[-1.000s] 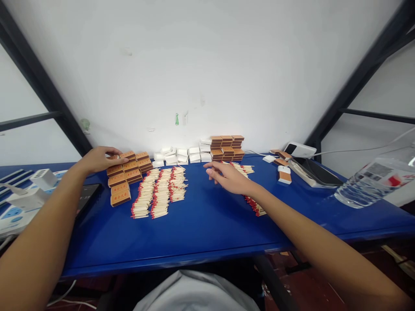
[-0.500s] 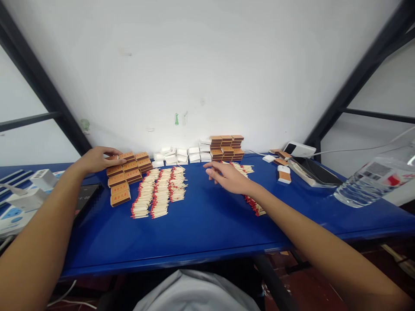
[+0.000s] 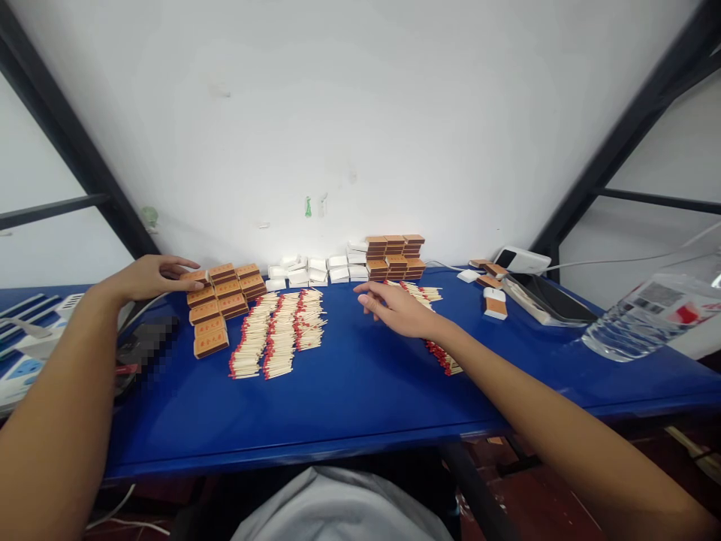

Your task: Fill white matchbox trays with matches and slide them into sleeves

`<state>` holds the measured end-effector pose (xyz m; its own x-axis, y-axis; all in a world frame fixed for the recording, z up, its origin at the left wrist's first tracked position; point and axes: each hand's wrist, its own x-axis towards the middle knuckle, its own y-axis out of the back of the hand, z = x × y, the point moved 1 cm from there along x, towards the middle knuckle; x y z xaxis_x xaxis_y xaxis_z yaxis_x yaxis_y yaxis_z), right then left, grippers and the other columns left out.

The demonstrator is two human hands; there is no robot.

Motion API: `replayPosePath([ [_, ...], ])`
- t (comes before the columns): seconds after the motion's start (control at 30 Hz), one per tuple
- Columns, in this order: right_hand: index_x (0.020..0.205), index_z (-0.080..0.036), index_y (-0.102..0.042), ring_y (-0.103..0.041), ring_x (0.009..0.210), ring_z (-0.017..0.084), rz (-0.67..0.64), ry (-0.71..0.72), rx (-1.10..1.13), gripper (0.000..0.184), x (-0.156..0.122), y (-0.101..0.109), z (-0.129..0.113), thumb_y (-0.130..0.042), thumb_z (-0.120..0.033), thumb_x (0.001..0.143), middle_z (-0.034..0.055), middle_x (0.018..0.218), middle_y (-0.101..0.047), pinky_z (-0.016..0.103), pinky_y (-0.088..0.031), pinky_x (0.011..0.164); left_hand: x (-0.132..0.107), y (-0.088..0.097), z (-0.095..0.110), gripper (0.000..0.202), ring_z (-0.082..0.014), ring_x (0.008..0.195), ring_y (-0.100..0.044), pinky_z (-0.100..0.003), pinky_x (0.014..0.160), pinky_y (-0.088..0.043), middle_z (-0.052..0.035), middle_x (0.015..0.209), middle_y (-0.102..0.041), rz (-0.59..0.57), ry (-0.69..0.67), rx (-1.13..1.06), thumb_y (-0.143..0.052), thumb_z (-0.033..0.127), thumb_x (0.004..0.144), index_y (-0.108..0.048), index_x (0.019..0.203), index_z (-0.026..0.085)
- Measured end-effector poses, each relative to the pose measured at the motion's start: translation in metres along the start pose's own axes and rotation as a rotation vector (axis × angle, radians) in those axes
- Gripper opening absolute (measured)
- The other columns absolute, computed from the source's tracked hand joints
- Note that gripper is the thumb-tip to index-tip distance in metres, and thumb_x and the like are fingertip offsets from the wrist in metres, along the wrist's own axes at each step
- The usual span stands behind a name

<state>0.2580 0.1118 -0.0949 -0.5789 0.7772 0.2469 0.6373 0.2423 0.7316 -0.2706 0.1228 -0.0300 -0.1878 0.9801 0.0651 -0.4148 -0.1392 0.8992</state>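
Note:
At the far left corner of a block of stacked matchboxes (image 3: 230, 304), my left hand (image 3: 147, 278) is open. Its thumb and fingers are apart beside a corner matchbox (image 3: 194, 276), and the fingertips are at or just off that box. My right hand (image 3: 397, 309) hovers over the table with its fingers loosely stretched out and nothing in them. Below and behind it lie red-tipped matches (image 3: 444, 359), partly hidden by the hand and forearm. Between my hands, more matches (image 3: 279, 334) lie in several long rows, heads mostly to the left.
White matchbox trays (image 3: 315, 272) line the wall beside a second matchbox stack (image 3: 395, 259). On the blue table (image 3: 349, 398), loose matchboxes (image 3: 496, 304), a phone (image 3: 555, 300) and a water bottle (image 3: 647, 315) are at right. A power strip (image 3: 34, 361) is at left.
My left hand has drawn back a little to the left from the matchbox block, its fingers now further off the corner box. My right hand stays in place.

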Motion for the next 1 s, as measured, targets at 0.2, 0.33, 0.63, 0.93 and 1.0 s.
replayPosePath([
  [0.2, 0.139, -0.014, -0.063, -0.071, 0.083, 0.021, -0.003, -0.007, -0.007, 0.047, -0.001, 0.001, -0.002, -0.044, -0.047, 0.112, 0.0087, 0.097, -0.076, 0.033, -0.054, 0.078, 0.004, 0.001, -0.009, 0.113, -0.031, 0.115, -0.073, -0.037, 0.1, -0.057, -0.0061, 0.11, -0.083, -0.058, 0.031, -0.013, -0.089, 0.081, 0.043, -0.072, 0.138, 0.021],
  [0.33, 0.138, -0.014, -0.064, -0.071, 0.082, 0.021, 0.0, -0.007, -0.006, 0.048, -0.001, 0.002, -0.003, -0.044, -0.048, 0.112, 0.0088, 0.096, -0.076, 0.033, -0.054, 0.077, 0.006, -0.001, -0.011, 0.097, -0.0308, 0.116, -0.073, -0.036, 0.103, -0.056, -0.0063, 0.114, -0.083, -0.075, 0.007, -0.016, -0.089, 0.078, 0.046, -0.077, 0.123, 0.019],
  [0.63, 0.138, -0.013, -0.064, -0.072, 0.085, 0.022, -0.005, 0.0, -0.014, 0.047, -0.001, 0.003, -0.003, -0.045, -0.047, 0.111, 0.0093, 0.096, -0.076, 0.034, -0.054, 0.078, 0.007, -0.002, -0.011, 0.096, -0.0299, 0.114, -0.073, -0.036, 0.104, -0.057, -0.0069, 0.114, -0.083, -0.07, -0.003, -0.025, -0.089, 0.078, 0.046, -0.078, 0.121, 0.018],
  [0.93, 0.136, -0.015, -0.065, -0.071, 0.084, 0.021, -0.015, 0.002, -0.008, 0.046, -0.002, 0.003, -0.002, -0.045, -0.048, 0.111, 0.0084, 0.096, -0.076, 0.033, -0.053, 0.077, 0.011, -0.006, -0.009, 0.111, -0.0347, 0.125, -0.07, -0.042, 0.114, -0.053, -0.0117, 0.115, -0.081, -0.066, -0.003, -0.048, -0.091, 0.072, 0.043, -0.071, 0.136, 0.015],
  [1.0, 0.136, -0.015, -0.065, -0.071, 0.084, 0.021, -0.013, 0.006, -0.009, 0.045, -0.002, 0.003, -0.003, -0.045, -0.047, 0.111, 0.0083, 0.096, -0.076, 0.033, -0.053, 0.077, 0.01, -0.005, -0.008, 0.112, -0.0345, 0.124, -0.071, -0.04, 0.11, -0.055, -0.0111, 0.114, -0.082, -0.074, -0.011, -0.046, -0.091, 0.073, 0.042, -0.071, 0.136, 0.016],
])
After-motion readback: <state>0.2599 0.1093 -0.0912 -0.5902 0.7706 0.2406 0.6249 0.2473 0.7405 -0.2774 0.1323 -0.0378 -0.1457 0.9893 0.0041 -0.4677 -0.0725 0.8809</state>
